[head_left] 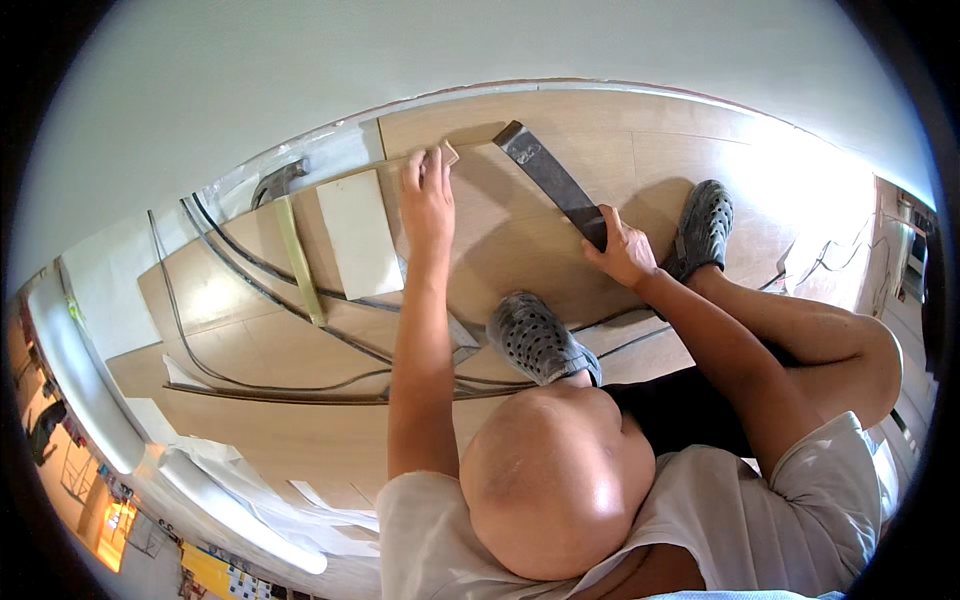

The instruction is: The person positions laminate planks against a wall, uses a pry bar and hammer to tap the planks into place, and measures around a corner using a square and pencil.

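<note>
In my right hand (625, 250) is the near end of a flat dark metal bar (552, 180), with its bent far end resting on or just over the wood-look floor (590, 150). My left hand (430, 195) reaches forward near the wall, its fingers closed on a small light wood piece (451, 153); much of that piece is hidden by the fingers. To the left of this hand lies a white rectangular board (361, 235). Beside it is a hammer (292, 245) with a yellowish handle, its dark claw head toward the wall.
Black cables (265, 265) run across the planks to my left and under my legs. A long dark strip (290, 397) lies nearer me. The pale wall (480, 50) bounds the far side. My feet in grey clogs (540, 335) stand on the floor. White rolls (240, 510) lie at lower left.
</note>
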The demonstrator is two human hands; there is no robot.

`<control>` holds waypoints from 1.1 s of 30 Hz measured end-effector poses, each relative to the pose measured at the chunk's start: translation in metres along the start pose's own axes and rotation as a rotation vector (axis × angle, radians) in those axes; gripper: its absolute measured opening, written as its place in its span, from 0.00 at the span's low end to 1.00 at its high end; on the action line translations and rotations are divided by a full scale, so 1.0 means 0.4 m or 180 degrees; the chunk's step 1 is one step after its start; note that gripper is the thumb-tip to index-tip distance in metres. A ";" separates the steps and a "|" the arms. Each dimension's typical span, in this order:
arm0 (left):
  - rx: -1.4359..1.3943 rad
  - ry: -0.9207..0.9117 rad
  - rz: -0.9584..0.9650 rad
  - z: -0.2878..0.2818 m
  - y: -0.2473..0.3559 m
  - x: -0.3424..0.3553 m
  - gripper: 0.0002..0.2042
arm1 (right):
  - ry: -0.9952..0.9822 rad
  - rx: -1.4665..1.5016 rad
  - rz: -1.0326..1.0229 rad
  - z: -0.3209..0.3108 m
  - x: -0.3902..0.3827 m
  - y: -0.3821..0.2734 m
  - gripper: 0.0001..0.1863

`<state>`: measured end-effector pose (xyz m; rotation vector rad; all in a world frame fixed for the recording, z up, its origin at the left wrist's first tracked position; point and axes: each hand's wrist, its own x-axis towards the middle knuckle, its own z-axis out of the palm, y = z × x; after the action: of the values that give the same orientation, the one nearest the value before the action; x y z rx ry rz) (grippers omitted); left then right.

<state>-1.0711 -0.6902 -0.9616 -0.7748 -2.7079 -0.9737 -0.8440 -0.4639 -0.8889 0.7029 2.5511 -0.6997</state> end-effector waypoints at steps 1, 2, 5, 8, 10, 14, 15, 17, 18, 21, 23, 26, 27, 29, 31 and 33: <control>-0.0074 0.0045 0.0058 0.010 -0.011 0.038 0.12 | -0.0005 0.0011 0.0009 -0.002 -0.001 -0.007 0.33; -0.0161 0.0084 0.0121 0.024 -0.021 0.082 0.11 | 0.0005 0.0036 0.0042 -0.002 -0.004 -0.007 0.33; -0.0438 0.0184 0.0170 0.036 -0.053 0.174 0.09 | 0.0031 0.0090 0.0081 0.000 0.001 -0.007 0.33; -0.0938 0.0382 -0.0290 0.045 -0.043 0.201 0.08 | -0.0014 0.0119 0.0197 0.002 -0.003 -0.005 0.33; -0.1221 0.0700 -0.0746 0.061 -0.025 0.194 0.07 | -0.0127 0.0210 0.0373 -0.002 -0.008 -0.015 0.33; -0.0302 0.0813 -0.1000 0.077 -0.009 0.202 0.07 | -0.0087 0.0642 0.0460 -0.004 -0.026 -0.059 0.33; -0.0395 0.0806 -0.1284 0.084 -0.006 0.209 0.08 | -0.0041 0.0824 0.0454 -0.010 -0.030 -0.078 0.34; -0.0530 0.0833 -0.1238 0.088 -0.010 0.219 0.08 | 0.0140 0.1083 0.0512 0.007 -0.024 -0.112 0.35; -0.0597 0.0856 -0.1213 0.088 -0.015 0.224 0.07 | 0.0210 0.1182 0.0542 0.015 -0.017 -0.135 0.35; -0.0442 0.0845 -0.1082 0.093 -0.026 0.219 0.07 | 0.0433 0.1410 0.0656 0.034 0.009 -0.198 0.35; -0.0353 0.0844 -0.1000 0.096 -0.028 0.219 0.08 | 0.0571 0.1469 0.0777 0.046 0.031 -0.235 0.33; -0.0243 0.0912 -0.0831 0.096 -0.028 0.221 0.10 | 0.0833 0.1346 0.0692 0.076 0.037 -0.256 0.32; -0.0190 0.0990 -0.0724 0.096 -0.025 0.218 0.11 | 0.0785 0.1370 0.0701 0.074 0.037 -0.262 0.31; -0.0132 0.1095 -0.0603 0.096 -0.022 0.220 0.13 | 0.0757 0.1365 0.0695 0.072 0.040 -0.267 0.31; -0.0134 0.1120 -0.0584 0.097 -0.020 0.218 0.15 | 0.0792 0.1303 0.0696 0.077 0.039 -0.269 0.31; -0.0034 0.0966 -0.0556 0.099 -0.020 0.220 0.15 | 0.0656 0.1312 0.0814 0.065 0.044 -0.275 0.31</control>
<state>-1.1495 -0.6337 -0.9690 -0.3598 -2.5355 -1.0466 -0.9133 -0.5545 -0.8790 1.2693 2.4483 -1.1259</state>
